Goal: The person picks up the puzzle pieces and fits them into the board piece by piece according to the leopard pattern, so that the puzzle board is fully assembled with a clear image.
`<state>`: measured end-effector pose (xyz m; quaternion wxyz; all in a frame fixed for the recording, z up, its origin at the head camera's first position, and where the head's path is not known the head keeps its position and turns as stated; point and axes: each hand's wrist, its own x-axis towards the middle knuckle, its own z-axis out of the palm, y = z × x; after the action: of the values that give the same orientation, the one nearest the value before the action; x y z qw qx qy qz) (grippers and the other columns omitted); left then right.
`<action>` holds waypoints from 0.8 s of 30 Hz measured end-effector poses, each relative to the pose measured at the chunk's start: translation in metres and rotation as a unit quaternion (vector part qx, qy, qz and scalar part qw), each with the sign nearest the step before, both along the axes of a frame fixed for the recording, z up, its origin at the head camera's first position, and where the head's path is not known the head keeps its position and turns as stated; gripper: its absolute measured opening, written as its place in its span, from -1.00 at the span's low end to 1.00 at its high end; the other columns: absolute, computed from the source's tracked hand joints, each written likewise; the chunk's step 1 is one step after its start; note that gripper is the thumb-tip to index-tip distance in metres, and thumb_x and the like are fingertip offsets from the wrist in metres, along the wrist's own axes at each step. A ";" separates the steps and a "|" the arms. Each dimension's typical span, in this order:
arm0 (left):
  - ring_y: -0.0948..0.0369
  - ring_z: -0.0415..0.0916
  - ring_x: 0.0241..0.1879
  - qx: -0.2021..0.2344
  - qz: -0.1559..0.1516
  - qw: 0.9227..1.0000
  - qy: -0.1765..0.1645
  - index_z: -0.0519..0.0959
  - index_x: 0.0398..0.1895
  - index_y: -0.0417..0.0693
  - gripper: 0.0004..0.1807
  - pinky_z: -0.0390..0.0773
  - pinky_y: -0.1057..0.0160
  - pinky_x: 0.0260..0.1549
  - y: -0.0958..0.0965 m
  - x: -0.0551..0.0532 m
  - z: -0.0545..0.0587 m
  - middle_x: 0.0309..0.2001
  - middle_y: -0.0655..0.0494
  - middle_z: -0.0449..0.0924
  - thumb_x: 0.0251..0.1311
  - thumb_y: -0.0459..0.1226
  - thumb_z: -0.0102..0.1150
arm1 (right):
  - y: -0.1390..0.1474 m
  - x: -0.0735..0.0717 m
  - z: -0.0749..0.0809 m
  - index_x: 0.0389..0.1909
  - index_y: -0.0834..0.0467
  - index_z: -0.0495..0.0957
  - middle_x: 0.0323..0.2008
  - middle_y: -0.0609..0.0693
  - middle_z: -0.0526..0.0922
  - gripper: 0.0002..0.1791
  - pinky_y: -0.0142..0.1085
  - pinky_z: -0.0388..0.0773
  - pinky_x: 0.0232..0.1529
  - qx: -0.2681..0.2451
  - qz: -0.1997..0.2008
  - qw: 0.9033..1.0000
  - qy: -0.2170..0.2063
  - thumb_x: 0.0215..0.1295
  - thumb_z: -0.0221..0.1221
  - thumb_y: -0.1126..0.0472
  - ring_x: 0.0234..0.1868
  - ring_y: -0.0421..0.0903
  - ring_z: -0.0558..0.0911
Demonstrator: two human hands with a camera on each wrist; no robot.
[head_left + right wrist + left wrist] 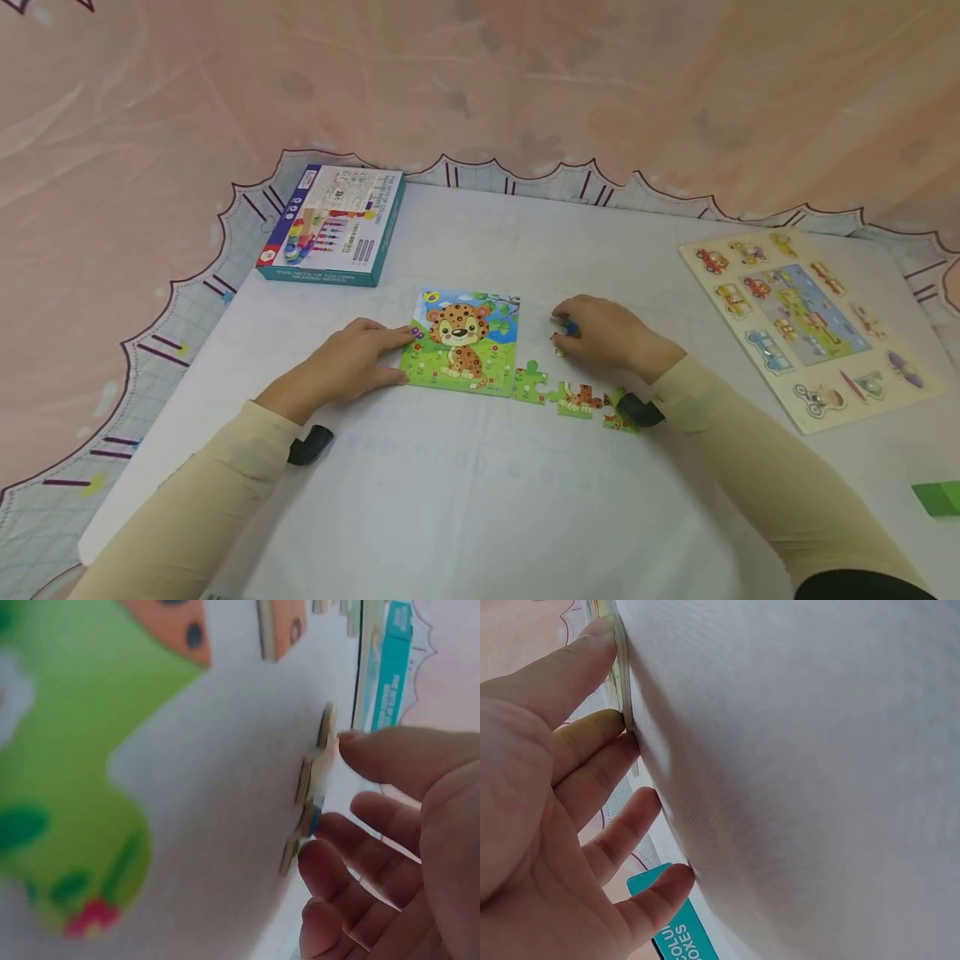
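Observation:
A thin square board [468, 350] with a spotted leopard cub picture lies on the white table. My left hand [352, 360] is at its left side, thumb and index finger reaching its edge. The left wrist view shows this hand's fingers [641, 814] extended, several tips down at the tabletop. My right hand [603, 333] pinches a partly blue jigsaw piece [572, 328] low over the table, right of the board; the fingers hide most of it. Near it lie a green jigsaw piece [530, 383], a spotted orange jigsaw piece [576, 402] and a green-and-orange jigsaw piece [619, 418].
A teal-sided box [337, 221] lies at the back left. To the right is a wooden picture board [787, 383] with vehicle shapes. A green block [937, 498] sits at the right edge. Patterned cloth [480, 83] hangs behind the table.

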<state>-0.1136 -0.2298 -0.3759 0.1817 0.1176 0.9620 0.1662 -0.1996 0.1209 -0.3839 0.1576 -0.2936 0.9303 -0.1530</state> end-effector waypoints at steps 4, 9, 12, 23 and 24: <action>-0.14 0.25 0.31 0.000 -0.002 1.000 0.000 0.40 0.45 0.01 -0.28 0.37 -0.23 0.21 0.000 0.000 0.000 0.29 -0.08 0.49 0.23 -0.09 0.38 | 0.007 -0.001 0.001 0.22 0.30 0.52 0.18 0.15 0.58 -0.50 0.02 0.36 0.30 -0.005 0.004 1.000 -0.022 0.29 0.24 0.20 0.22 0.11 0.50; -0.13 0.24 0.31 0.000 -0.002 1.000 0.000 0.39 0.45 0.01 -0.28 0.36 -0.23 0.21 -0.001 0.000 0.001 0.29 -0.08 0.49 0.23 -0.10 0.39 | 0.016 0.000 0.004 0.23 0.32 0.52 0.21 0.19 0.56 -0.49 0.07 0.31 0.33 -0.003 0.001 0.999 -0.040 0.23 0.19 0.31 0.26 0.15 0.47; -0.13 0.24 0.32 0.001 -0.002 1.000 -0.001 0.38 0.46 0.01 -0.28 0.35 -0.23 0.22 -0.001 -0.001 0.001 0.29 -0.09 0.48 0.23 -0.09 0.38 | 0.022 0.000 0.003 0.23 0.32 0.51 0.22 0.21 0.55 -0.51 0.09 0.29 0.34 -0.003 -0.007 0.999 -0.040 0.24 0.16 0.32 0.28 0.18 0.45; -0.13 0.25 0.31 0.009 0.002 1.000 -0.001 0.40 0.44 -0.01 -0.30 0.35 -0.22 0.22 0.000 -0.001 0.001 0.30 -0.10 0.48 0.24 -0.11 0.38 | 0.029 0.005 0.001 0.23 0.32 0.52 0.20 0.21 0.57 -0.54 0.08 0.33 0.31 -0.015 0.016 1.000 -0.013 0.31 0.19 0.34 0.27 0.19 0.46; -0.13 0.25 0.31 0.009 0.002 1.000 -0.001 0.40 0.44 -0.01 -0.30 0.35 -0.22 0.22 0.000 -0.001 0.001 0.29 -0.10 0.48 0.24 -0.11 0.38 | 0.029 0.005 0.000 0.23 0.31 0.52 0.20 0.20 0.57 -0.54 0.08 0.33 0.31 -0.016 0.017 1.000 -0.012 0.30 0.19 0.34 0.27 0.18 0.46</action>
<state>-0.1141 -0.2300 -0.3750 0.1817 0.1174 0.9605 0.1753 -0.1942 0.1496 -0.3836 0.1666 -0.3099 0.9208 -0.1684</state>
